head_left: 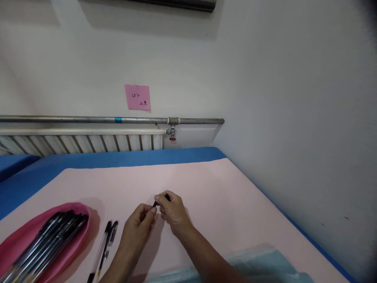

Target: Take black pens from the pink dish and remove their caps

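Over the pink mat, my left hand [140,224] and my right hand [172,212] meet, both closed in a pinch. Between their fingertips is a slim black pen part [167,197], its end poking out past my right hand's fingers. The fingers cover most of it, so its full shape is hidden. Left of my left forearm lie a clear pen barrel with a black end [100,251], a thin pen refill [103,255], a black pen cap [112,232] and a small clear piece [107,254].
A pink basket [85,236] full of clear, black-tipped pens [55,239] stands at the left. The pink mat [206,196] lies on a blue surface [165,155] against the wall. Behind are a radiator [97,143], a pipe [73,119] and a pink note [138,97]. Light blue fabric [262,263] shows at the bottom.
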{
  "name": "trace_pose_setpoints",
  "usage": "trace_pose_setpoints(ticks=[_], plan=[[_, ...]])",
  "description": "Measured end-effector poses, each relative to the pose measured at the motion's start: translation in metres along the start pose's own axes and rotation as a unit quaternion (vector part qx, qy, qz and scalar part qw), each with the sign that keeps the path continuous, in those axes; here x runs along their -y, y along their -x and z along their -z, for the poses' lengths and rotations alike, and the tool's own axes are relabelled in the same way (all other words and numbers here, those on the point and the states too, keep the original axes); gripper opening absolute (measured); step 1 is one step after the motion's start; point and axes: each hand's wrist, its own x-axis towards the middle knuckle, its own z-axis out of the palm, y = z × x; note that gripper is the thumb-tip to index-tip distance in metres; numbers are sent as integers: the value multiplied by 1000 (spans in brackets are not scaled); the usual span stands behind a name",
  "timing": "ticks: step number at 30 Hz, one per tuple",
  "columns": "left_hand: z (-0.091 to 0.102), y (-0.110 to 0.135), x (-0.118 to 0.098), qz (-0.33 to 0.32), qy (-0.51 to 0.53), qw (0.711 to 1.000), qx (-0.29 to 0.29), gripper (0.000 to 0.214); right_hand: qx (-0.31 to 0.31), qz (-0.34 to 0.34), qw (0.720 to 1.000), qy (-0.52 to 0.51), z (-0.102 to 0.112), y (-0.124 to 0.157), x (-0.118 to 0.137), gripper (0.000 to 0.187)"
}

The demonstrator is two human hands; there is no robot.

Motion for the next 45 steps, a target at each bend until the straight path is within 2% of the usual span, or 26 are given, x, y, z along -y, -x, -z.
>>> trace_pose_setpoints(ticks=[3, 7, 10, 14, 16, 18, 22, 25, 27, 30, 32, 35, 40, 42, 45], plan=[[3, -1, 1, 38, 28, 999, 10, 36, 20, 0, 1000, 14, -1, -1, 2, 16], [6, -1, -1, 115, 119, 985, 49, 37, 72, -21, 997, -5, -1, -2, 1, 17], [6, 0, 1, 106, 131, 985, 45, 35, 60, -26, 998, -1, -2, -1, -3, 22], [6, 0, 4, 55, 74, 996, 12, 34, 13, -19, 999, 28, -5, 2, -5, 28], [7, 2, 2, 63, 77, 995, 17, 34, 18, -16, 1000, 19, -6, 3, -3, 27], [9, 4, -1, 98, 125, 986, 51, 34, 36, -16, 999, -9, -6, 4, -1, 24], [17, 6, -9, 150, 252, 946, 136, 30, 82, -19, 995, -52, -7, 5, 4, 18], [19, 7, -10, 180, 286, 926, 165, 28, 124, -22, 990, -67, -8, 5, 5, 18], [17, 7, -8, 160, 277, 936, 149, 28, 124, -26, 990, -63, -9, 6, 4, 20], [12, 7, -4, 109, 214, 967, 88, 29, 62, -23, 997, -48, -12, 6, 1, 21], [9, 6, -2, 96, 166, 980, 59, 30, 31, -21, 998, -51, -13, 5, 0, 23], [11, 6, -1, 102, 169, 978, 72, 29, 44, -23, 997, -67, -11, 5, 2, 23], [17, 8, -7, 141, 258, 945, 145, 27, 142, -46, 986, -81, -8, 6, 7, 21], [16, 9, -8, 130, 247, 951, 130, 28, 126, -45, 989, -64, -9, 6, 5, 23], [11, 9, -6, 101, 186, 974, 77, 31, 46, -28, 998, -37, -12, 7, 1, 22]])
